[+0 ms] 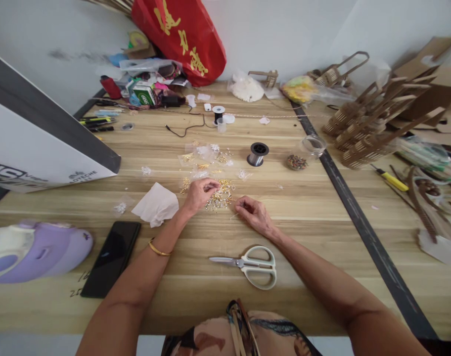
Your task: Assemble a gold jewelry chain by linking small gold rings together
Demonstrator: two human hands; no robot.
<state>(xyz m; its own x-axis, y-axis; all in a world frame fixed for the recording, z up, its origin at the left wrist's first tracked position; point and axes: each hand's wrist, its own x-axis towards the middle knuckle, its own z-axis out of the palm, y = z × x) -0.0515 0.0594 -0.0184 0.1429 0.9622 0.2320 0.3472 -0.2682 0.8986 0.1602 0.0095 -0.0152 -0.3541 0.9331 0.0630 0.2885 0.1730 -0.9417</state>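
Note:
My left hand (201, 194) rests on the wooden table (303, 237) with its fingertips pinched at the edge of a pile of small gold beads (221, 194). My right hand (253, 213) lies just right of the pile, fingers curled, pinching what looks like a thin wire or needle; it is too fine to make out. A gold bangle (158, 249) circles my left wrist. Small clear bags of gold pieces (205, 158) lie just beyond the pile.
White-handled scissors (251, 264) lie near the front edge. A black phone (111, 257), crumpled tissue (157, 203) and a purple device (32, 249) sit at left. A wire spool (257, 154), bead dish (296, 161), red bag (184, 34) and wooden baskets (366, 123) lie farther back.

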